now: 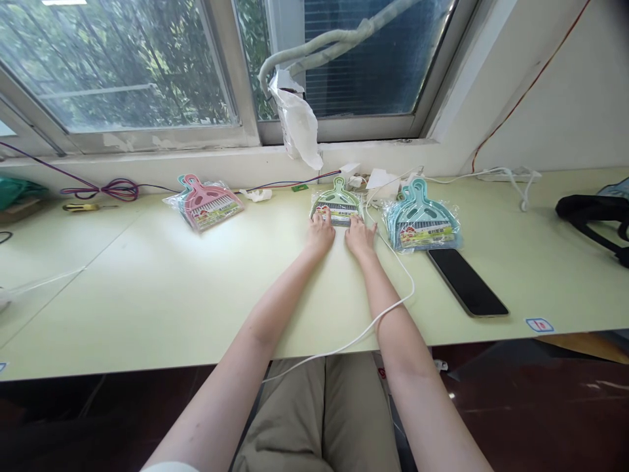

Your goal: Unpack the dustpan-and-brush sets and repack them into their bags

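Observation:
A green mini dustpan and brush set in clear wrapping lies on the table in front of me, handle toward the window. At its lower left corner, my left hand has its fingers over the wrapping and label, closed on the edge. My right hand grips the lower right corner in the same way. The undersides of both hands are hidden. To the right lies a stack of blue wrapped dustpan sets. Further left are pink wrapped dustpan sets with a blue one partly beneath.
A white cable runs by the green set and across my right forearm. A black phone lies below the blue stack. Dark straps lie far right; a screwdriver and coiled wires are at the left back.

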### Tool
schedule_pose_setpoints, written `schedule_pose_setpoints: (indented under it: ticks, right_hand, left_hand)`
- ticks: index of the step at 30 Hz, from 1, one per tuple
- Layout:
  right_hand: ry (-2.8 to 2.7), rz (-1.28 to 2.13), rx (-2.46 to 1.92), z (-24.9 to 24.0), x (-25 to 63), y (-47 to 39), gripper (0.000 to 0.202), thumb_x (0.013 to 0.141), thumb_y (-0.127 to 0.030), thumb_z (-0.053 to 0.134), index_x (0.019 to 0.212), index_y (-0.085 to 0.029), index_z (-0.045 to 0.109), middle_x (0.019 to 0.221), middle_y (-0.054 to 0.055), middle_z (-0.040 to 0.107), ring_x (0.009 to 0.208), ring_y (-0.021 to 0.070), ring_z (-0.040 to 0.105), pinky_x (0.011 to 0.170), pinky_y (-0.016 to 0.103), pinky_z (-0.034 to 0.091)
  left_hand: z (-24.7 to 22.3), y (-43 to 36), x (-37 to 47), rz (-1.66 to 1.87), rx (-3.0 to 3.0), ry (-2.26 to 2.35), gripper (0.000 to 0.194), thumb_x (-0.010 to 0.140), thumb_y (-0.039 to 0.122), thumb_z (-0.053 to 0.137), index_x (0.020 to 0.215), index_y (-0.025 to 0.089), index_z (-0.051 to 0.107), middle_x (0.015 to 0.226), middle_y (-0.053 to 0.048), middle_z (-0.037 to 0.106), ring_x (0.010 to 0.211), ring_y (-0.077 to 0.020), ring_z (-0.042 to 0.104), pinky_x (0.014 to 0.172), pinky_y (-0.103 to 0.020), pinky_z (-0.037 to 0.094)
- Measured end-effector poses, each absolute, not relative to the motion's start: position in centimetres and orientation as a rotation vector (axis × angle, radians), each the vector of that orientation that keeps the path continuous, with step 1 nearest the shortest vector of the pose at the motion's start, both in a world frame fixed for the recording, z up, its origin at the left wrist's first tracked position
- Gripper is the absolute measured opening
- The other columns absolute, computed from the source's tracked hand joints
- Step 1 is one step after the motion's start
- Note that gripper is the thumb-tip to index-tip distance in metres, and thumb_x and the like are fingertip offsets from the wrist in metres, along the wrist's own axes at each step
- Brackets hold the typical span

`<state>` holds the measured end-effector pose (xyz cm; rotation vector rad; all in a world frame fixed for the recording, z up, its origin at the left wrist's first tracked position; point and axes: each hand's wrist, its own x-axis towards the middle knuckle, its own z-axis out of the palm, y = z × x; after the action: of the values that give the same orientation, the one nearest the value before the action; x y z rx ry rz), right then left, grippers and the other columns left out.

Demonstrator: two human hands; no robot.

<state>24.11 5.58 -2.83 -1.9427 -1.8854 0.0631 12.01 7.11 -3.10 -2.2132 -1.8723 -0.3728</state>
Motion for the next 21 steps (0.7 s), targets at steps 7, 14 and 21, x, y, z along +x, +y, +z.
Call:
schedule_pose_setpoints:
  ticks: [7, 14, 21]
  right_hand:
    - [-1.878, 0.058, -1.929, -3.21, 24.31, 5.78, 0.052, 0.091, -0.014, 0.036, 0.142, -0.012, 0.045, 0.153, 0.017, 0.042, 0.137, 0.0259, 0.045, 0.118, 0.064, 0.007]
    - [-1.89, 0.017, -1.87, -3.55, 24.69, 5.95, 0.051, 0.09, -0.015, 0.036, 0.14, -0.013, 0.048, 0.152, 0.017, 0.044, 0.134, 0.0258, 0.048, 0.118, 0.065, 0.009]
    - [-1.925, -0.072, -1.84, -3.5, 24.4, 5.87, 0.06, 0.087, -0.011, 0.035, 0.147, -0.012, 0.036, 0.156, 0.02, 0.035, 0.139, 0.0284, 0.04, 0.115, 0.067, 0.019]
  left_hand:
    - [-3.08, 7.14, 11.96, -0.413, -2.198, -1.896, 0.059, 0.093, 0.024, 0.034, 0.146, -0.001, 0.036, 0.143, -0.024, 0.05, 0.127, -0.0319, 0.045, 0.101, -0.043, 0.037]
    - [-3.13, 6.99, 11.55, -0.407, -2.246, -1.884, 0.061, 0.095, 0.027, 0.033, 0.15, 0.002, 0.031, 0.147, -0.023, 0.045, 0.132, -0.0315, 0.04, 0.102, -0.042, 0.038]
    - [-3.14, 6.94, 11.35, -0.447, -2.269, -1.819, 0.06, 0.094, 0.027, 0.035, 0.15, 0.008, 0.033, 0.151, -0.023, 0.04, 0.133, -0.033, 0.041, 0.105, -0.048, 0.035]
